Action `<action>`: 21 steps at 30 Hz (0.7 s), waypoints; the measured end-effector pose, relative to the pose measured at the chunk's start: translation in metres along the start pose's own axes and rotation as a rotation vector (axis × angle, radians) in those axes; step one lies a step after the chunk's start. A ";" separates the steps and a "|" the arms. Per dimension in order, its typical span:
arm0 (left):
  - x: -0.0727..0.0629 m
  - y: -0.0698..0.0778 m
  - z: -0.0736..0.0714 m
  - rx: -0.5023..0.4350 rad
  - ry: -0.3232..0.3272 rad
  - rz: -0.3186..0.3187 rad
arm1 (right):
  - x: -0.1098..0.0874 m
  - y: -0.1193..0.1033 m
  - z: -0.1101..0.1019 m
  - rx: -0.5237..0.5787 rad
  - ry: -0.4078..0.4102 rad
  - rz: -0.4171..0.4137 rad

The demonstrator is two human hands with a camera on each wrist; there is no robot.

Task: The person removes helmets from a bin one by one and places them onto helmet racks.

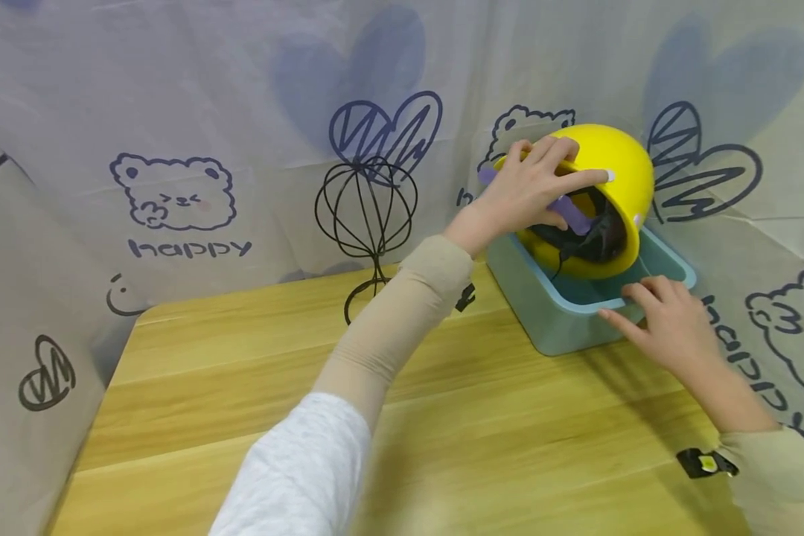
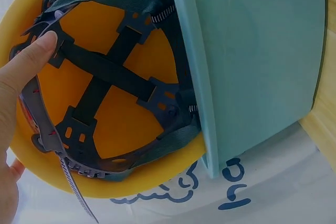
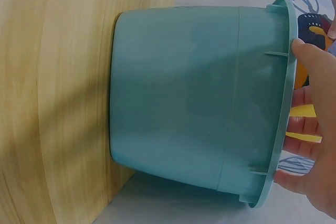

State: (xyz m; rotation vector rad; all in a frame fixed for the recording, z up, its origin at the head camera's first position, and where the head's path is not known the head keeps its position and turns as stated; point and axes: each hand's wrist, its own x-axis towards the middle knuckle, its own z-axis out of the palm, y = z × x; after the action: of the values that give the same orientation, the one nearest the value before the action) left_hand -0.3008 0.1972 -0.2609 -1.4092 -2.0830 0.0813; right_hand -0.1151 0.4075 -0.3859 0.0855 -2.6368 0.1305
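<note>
A yellow safety helmet [image 1: 616, 152] sits tilted in the mouth of a blue-green plastic bin [image 1: 569, 331], its hollow side facing the person. My left hand [image 1: 532, 186] grips the helmet's near rim, fingers over the outside and thumb inside by a purplish band [image 1: 574, 216]. Dark crossed straps [image 2: 110, 66] show inside the shell in the left wrist view, with that thumb [image 2: 39, 51] against the headband. At the bin's near edge, my right hand [image 1: 677, 327] holds the rim, its fingers hooked over inside and the thumb on the outer lip [image 3: 294, 77].
A black wire stand [image 1: 375, 216] with a globe-shaped top is left of the bin, partly behind the left forearm. The bin rests on a wood-grain table [image 1: 241, 387] at its back right corner. Printed white cloth [image 1: 194, 89] hangs behind and at both sides.
</note>
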 end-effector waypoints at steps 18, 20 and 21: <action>-0.014 -0.014 -0.026 0.041 0.147 0.003 | 0.004 0.003 -0.006 -0.021 -0.065 -0.028; -0.016 -0.015 -0.028 0.057 0.161 0.007 | 0.005 0.004 -0.007 -0.024 -0.083 -0.023; -0.017 -0.016 -0.029 0.063 0.166 0.010 | 0.005 0.004 -0.007 -0.026 -0.088 -0.022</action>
State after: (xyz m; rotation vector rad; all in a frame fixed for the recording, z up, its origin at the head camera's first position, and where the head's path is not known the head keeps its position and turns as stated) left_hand -0.2947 0.1680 -0.2390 -1.3417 -1.9210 0.0325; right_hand -0.1161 0.4120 -0.3777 0.1133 -2.7235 0.0874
